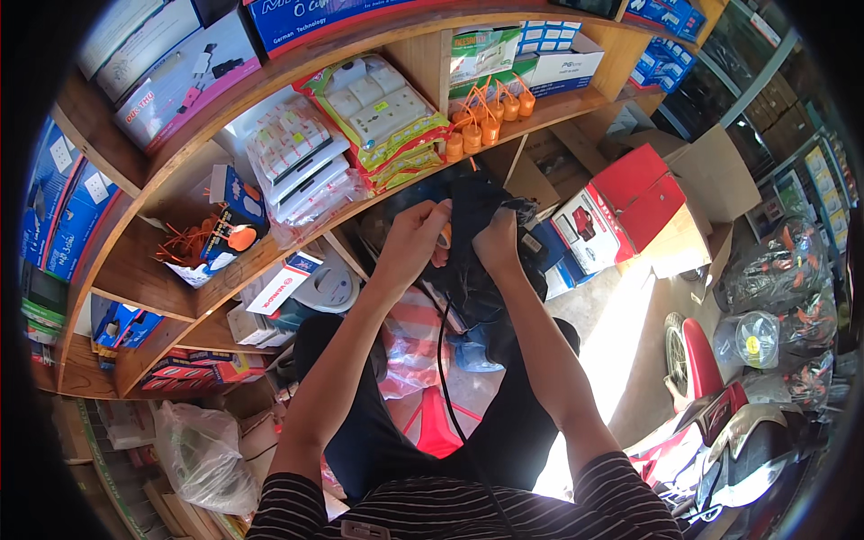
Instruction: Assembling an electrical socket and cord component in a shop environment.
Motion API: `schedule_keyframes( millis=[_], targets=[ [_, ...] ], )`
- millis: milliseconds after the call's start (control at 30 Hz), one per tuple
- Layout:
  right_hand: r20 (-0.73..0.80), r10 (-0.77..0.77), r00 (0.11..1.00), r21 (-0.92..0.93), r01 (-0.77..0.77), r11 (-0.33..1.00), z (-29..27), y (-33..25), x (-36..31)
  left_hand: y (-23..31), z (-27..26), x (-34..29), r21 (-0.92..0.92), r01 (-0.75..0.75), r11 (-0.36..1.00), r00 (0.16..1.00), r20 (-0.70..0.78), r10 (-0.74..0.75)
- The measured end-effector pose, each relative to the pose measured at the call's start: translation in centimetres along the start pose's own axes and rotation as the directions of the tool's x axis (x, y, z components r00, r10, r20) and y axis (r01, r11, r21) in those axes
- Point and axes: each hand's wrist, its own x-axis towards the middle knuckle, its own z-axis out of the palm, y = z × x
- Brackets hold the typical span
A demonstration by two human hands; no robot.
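A crumpled black plastic bag (470,261) hangs between my knees, in front of the shelves. My right hand (498,241) is closed in a fist on its upper right part, with folds of the plastic bunched about the fingers. On the bag's left side, my left hand (416,241) has its fingers curled together. A small orange thing (445,237) shows at those fingers; its kind is too hidden to tell. What lies inside the black bag cannot be seen.
Orange bulb holders (490,121) and packaged power strips (369,99) fill the wooden shelf ahead. A red-and-white carton (621,216) stands to the right. Under my hands sits a red-striped plastic bag (414,337). A red motorbike (697,369) is at the far right.
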Motion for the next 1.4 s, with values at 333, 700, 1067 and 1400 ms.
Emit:
schedule_keyframes(
  millis=[333,700,1067,1400],
  targets=[
    [-0.284,0.04,0.958,0.121,-0.005,0.993,-0.1,6.5,2.5,0.4,0.6,-0.6,0.194,-0.143,0.97,0.988,0.085,0.129],
    [0.455,-0.266,0.85,-0.426,0.47,0.773,-2.0,-2.7,3.0,0.4,-0.7,-0.6,-0.325,-0.186,0.927,0.981,-0.014,0.192],
    [0.215,0.055,0.975,0.449,-0.149,0.881,-0.1,0.8,1.4,-0.5,0.4,-0.8,0.317,-0.418,0.851,0.871,-0.125,0.474],
    [0.386,0.203,0.9,0.898,-0.417,0.138,-1.8,0.2,2.2,2.0,-0.2,-1.4,-0.5,-0.063,0.863,0.973,0.161,0.164]
  ],
)
